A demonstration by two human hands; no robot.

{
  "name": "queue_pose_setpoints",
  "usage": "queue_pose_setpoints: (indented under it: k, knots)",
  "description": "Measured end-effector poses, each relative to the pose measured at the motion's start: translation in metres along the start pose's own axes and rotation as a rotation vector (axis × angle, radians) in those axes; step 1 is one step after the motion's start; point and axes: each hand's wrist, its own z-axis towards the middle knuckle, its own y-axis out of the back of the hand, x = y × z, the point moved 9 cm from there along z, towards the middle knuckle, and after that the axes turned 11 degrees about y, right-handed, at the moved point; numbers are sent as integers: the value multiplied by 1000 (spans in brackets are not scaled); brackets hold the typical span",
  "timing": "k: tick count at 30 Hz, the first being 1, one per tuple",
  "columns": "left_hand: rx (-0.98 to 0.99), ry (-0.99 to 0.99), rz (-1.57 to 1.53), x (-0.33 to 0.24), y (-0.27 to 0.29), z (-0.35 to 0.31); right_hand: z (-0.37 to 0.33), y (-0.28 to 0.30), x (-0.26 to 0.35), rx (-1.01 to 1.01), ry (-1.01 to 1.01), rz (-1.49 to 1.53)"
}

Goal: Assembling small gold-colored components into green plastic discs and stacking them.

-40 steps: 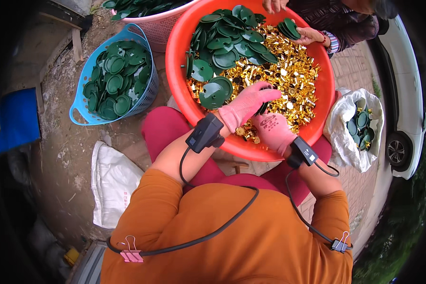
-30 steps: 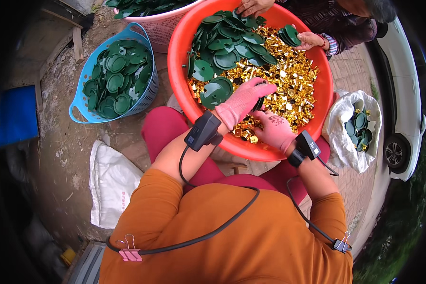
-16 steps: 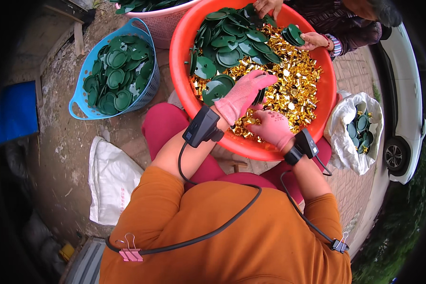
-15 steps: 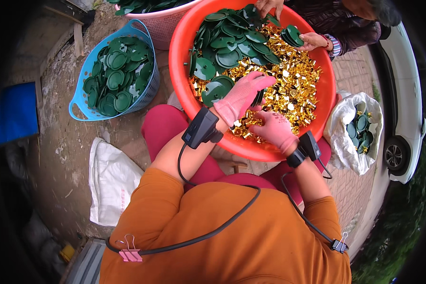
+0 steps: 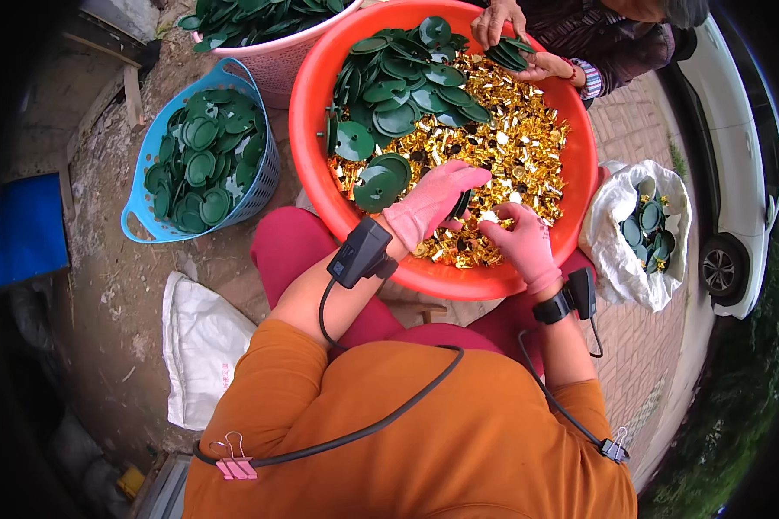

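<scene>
My left hand (image 5: pixel 431 204), in a pink glove, curls over the near side of a big red basin (image 5: pixel 459 288). Its fingers close on dark green discs (image 5: pixel 461 204), of which only the edges show. Close by on the right, my right hand (image 5: pixel 525 244), gloved too, has thumb and fingertips drawn together at a small shiny gold piece (image 5: pixel 491 216). Loose gold pieces (image 5: pixel 528 143) fill much of the basin. Flat round green discs (image 5: pixel 398 119) are heaped at its far left, and a few more (image 5: pixel 379 183) lie beside my left hand.
Across the basin another person's hands (image 5: pixel 541 65) hold a stack of green discs (image 5: pixel 509 54). Left stand a blue basket (image 5: pixel 264 160) and a pink basket (image 5: pixel 277 65) with discs. A white sack (image 5: pixel 601 229) with discs stands right, near a white car (image 5: pixel 731 112). Another sack (image 5: pixel 201 346) lies left.
My right hand has risen from among the gold pieces, its fingers now pinched near my left hand. The other person's hands have come together at their discs. The view has shifted slightly.
</scene>
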Motion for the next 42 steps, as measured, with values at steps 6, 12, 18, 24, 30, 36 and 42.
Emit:
queue_pose_setpoints:
  k: [6, 12, 18, 24, 30, 36, 42]
  knots:
    - [429, 231, -282, 29, -30, 2, -7, -19, -1, -209, -277, 1078]
    - [347, 85, -144, 13, -30, -4, 4, 4, 24, -229, -29, 727]
    - [372, 24, -40, 13, -31, -6, 8, 14, 49, 49, 227, 185]
    - [329, 78, -179, 12, -31, -13, -8, 10, 24, -125, -108, 850]
    - [391, 67, -195, 12, -30, -11, -8, -1, 37, -22, -129, 927]
    - [401, 182, -237, 16, -30, -19, 2, 15, 51, -53, 321, 400]
    - [190, -201, -99, 7, -22, -13, 14, 14, 76, -60, 348, 260]
